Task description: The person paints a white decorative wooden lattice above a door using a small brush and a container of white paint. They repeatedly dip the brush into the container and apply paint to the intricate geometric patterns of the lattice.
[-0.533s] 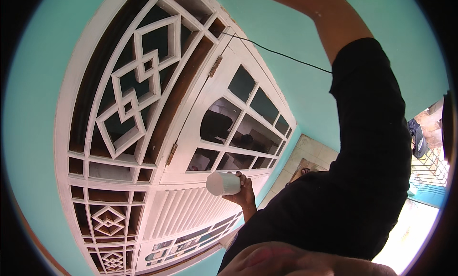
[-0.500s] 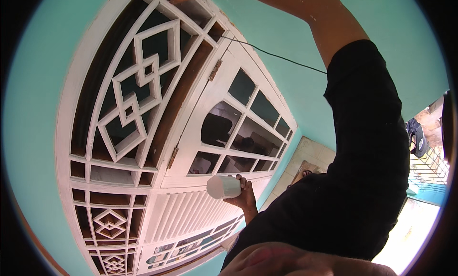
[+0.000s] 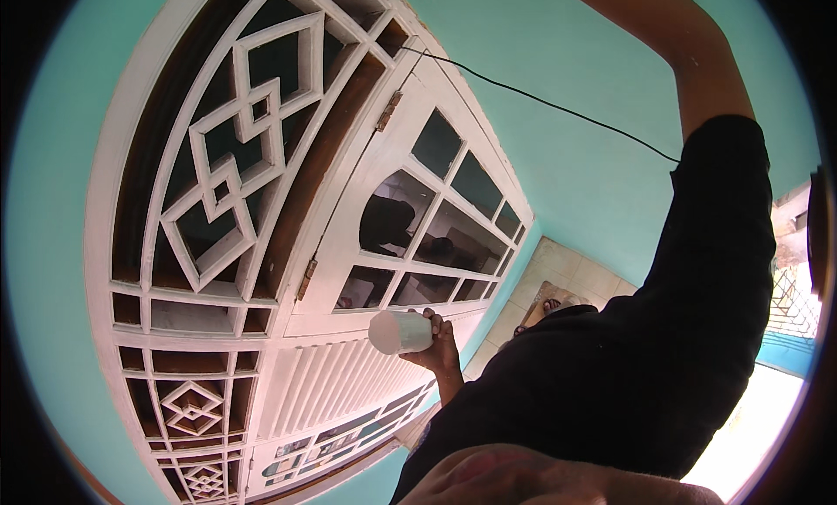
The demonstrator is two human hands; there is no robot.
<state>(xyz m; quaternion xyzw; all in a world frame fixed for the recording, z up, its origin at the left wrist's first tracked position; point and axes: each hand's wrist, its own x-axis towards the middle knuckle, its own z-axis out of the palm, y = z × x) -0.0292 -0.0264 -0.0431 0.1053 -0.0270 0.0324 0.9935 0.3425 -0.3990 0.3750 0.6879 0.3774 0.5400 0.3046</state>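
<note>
My left hand (image 3: 437,344) is closed around a pale, round container (image 3: 404,331), its fingers wrapped over the side. The container's whitish round end faces away from the palm, and what is in it, if anything, cannot be made out. Behind it stands a white wooden door (image 3: 356,200) with glass panes and a slatted lower panel. My right arm (image 3: 711,64), in a black short sleeve, is raised across the upper right, and its hand lies beyond the top edge of the picture. Left of the door, white lattice woodwork (image 3: 218,178) with diamond shapes fills the frame.
A thin dark cable (image 3: 549,104) runs across the turquoise wall (image 3: 558,165) from the door frame. Below are floor tiles (image 3: 558,265) and a brown mat (image 3: 542,303) by my feet. A metal grille (image 3: 792,303) shows in the bright area at far right.
My right hand has come away from the top of the lattice frame and left the picture, its arm swinging right. My left hand keeps hold of the container, slightly higher and further left.
</note>
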